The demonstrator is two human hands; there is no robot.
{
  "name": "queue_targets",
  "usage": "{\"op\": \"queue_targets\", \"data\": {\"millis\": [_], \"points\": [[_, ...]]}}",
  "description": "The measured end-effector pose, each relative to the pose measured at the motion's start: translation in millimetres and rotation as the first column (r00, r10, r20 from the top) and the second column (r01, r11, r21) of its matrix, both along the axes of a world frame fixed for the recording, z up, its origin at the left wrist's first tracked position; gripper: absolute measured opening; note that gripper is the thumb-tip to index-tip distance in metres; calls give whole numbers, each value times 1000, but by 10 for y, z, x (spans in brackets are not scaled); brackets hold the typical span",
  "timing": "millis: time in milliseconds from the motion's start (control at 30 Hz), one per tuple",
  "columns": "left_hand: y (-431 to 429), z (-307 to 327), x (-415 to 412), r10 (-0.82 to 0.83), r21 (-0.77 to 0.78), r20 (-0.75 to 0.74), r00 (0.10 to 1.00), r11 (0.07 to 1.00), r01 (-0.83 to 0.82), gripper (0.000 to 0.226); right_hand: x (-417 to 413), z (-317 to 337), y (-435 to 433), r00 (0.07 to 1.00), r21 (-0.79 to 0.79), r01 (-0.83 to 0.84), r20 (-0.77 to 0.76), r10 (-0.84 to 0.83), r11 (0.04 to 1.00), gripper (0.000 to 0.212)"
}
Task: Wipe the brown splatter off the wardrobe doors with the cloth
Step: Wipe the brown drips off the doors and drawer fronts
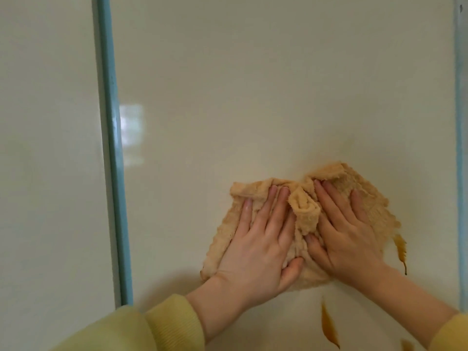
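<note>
A tan waffle-textured cloth (305, 211) is pressed flat against the cream wardrobe door (253, 97), bunched into a fold in the middle. My left hand (260, 239) lies spread on its left half, and my right hand (347, 231) on its right half, fingers pointing up. Brown splatter streaks remain on the door: one (401, 249) just right of the cloth, a long one (329, 325) below it, and a small one (406, 345) at the bottom edge.
A teal vertical strip (114, 160) divides this door from another cream panel (48, 160) on the left. A second teal strip (461, 148) runs along the right edge. Yellow sleeves (141, 328) cover both forearms.
</note>
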State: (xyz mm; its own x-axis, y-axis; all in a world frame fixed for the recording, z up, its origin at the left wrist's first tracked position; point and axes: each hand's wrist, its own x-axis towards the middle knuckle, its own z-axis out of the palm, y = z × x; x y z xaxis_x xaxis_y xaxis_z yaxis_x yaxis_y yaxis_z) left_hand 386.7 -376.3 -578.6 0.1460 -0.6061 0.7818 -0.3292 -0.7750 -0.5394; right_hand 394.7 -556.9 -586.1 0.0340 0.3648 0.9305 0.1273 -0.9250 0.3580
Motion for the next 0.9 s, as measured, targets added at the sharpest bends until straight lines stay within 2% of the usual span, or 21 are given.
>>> {"op": "queue_targets", "data": {"millis": [300, 433, 633, 800, 900], "points": [[-770, 44, 46, -7, 131, 27, 1000, 991, 3, 76, -3, -277, -679, 998, 285, 18, -56, -2, 958, 61], [-1104, 41, 31, -30, 166, 11, 999, 986, 28, 74, 9, -453, -900, 1000, 428, -5, -13, 12, 904, 61], [-1417, -129, 28, -45, 194, -13, 999, 980, 47, 69, 23, -781, -987, 993, 636, -100, 16, 116, 765, 57], [-1562, -543, 3, -36, 311, -105, 994, 948, 67, 68, -17, -1266, -914, 974, 801, -155, 26, 226, 578, 56], [-1473, -692, -25, -13, 392, -87, 996, 919, 46, 64, -35, -1537, -756, 965, 848, -181, 54, 257, 499, 55]]}}
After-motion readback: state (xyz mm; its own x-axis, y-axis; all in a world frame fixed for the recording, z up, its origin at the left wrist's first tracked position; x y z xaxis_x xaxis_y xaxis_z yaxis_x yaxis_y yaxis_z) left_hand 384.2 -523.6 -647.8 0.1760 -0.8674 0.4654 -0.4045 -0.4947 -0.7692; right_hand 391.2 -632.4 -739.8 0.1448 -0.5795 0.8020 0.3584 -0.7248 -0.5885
